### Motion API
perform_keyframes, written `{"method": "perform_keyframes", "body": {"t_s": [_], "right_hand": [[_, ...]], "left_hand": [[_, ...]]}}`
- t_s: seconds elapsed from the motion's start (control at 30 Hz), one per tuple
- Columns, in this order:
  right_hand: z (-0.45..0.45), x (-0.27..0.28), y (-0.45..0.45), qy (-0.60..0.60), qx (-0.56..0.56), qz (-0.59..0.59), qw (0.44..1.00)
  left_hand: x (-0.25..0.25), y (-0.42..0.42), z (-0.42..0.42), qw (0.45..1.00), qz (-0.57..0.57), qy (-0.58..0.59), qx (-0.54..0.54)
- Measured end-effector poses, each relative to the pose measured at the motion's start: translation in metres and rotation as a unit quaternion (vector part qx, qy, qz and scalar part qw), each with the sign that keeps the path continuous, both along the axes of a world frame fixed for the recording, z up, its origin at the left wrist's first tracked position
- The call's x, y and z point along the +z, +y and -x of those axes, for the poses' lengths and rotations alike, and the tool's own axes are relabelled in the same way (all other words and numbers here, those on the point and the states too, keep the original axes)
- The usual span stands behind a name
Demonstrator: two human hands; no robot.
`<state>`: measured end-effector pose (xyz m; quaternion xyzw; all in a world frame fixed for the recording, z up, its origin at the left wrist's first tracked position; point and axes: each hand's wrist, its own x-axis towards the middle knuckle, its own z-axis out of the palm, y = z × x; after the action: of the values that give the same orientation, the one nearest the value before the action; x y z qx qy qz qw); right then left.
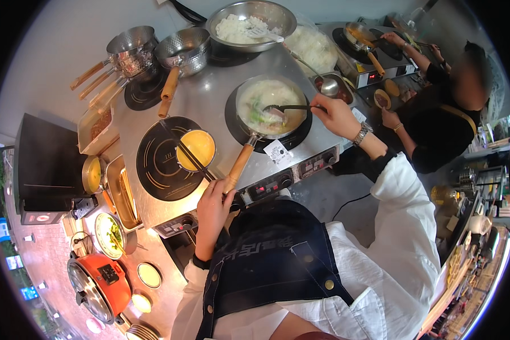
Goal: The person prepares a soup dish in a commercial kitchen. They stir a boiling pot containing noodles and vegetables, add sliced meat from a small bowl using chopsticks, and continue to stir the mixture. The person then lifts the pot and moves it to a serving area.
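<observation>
In the head view a saucepan (pixel 295 129) of bubbling, pale soup with green bits sits on the right induction plate (pixel 233 112). My left hand (pixel 211 208) grips the end of its wooden handle (pixel 240 165), with dark chopsticks (pixel 186 151) in the same hand. The chopsticks reach across a yellow bowl (pixel 204 144) on the left induction plate (pixel 168 163). My right hand (pixel 338 117) holds a black spoon (pixel 295 107), its head partly under the soup. A printed paper slip (pixel 278 154) lies by the saucepan.
Hammered metal saucepans (pixel 136 49) stand at the back left, beside a steel bowl of rice (pixel 221 36). On the right are a sauce tray with a metal ladle (pixel 329 87) and a co-worker (pixel 433 114) at another pan. An orange cooker (pixel 106 280) stands lower left.
</observation>
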<state>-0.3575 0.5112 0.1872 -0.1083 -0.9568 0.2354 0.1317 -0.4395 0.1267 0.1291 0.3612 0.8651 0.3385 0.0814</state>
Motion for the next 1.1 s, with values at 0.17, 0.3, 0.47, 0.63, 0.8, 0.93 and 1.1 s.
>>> {"method": "perform_keyframes", "body": {"t_s": [0.17, 0.3, 0.47, 0.63, 0.8, 0.93, 1.1], "right_hand": [[-0.008, 0.033, 0.002, 0.033, 0.072, -0.136, 0.988], [-0.012, 0.03, -0.013, 0.041, 0.163, -0.202, 0.965], [-0.005, -0.012, -0.039, -0.008, 0.196, -0.314, 0.929], [0.013, -0.033, -0.039, 0.034, 0.177, -0.403, 0.897], [0.03, -0.037, -0.026, -0.03, 0.14, -0.415, 0.899], [0.024, -0.02, -0.021, -0.096, 0.064, -0.323, 0.939], [0.014, 0.008, 0.0, -0.082, -0.011, -0.181, 0.98]], "left_hand": [[-0.001, -0.003, -0.002, 1.0, -0.007, 0.002, 0.006], [0.001, 0.0, 0.0, 1.0, -0.007, -0.001, 0.001], [0.0, 0.0, -0.001, 1.0, -0.005, -0.007, 0.002], [0.0, 0.0, -0.001, 1.0, 0.0, -0.006, 0.004], [-0.002, -0.001, -0.001, 1.0, -0.004, 0.006, 0.003], [0.0, -0.001, -0.002, 1.0, 0.002, 0.004, 0.005], [0.001, 0.0, -0.002, 1.0, 0.006, 0.008, 0.007]]}}
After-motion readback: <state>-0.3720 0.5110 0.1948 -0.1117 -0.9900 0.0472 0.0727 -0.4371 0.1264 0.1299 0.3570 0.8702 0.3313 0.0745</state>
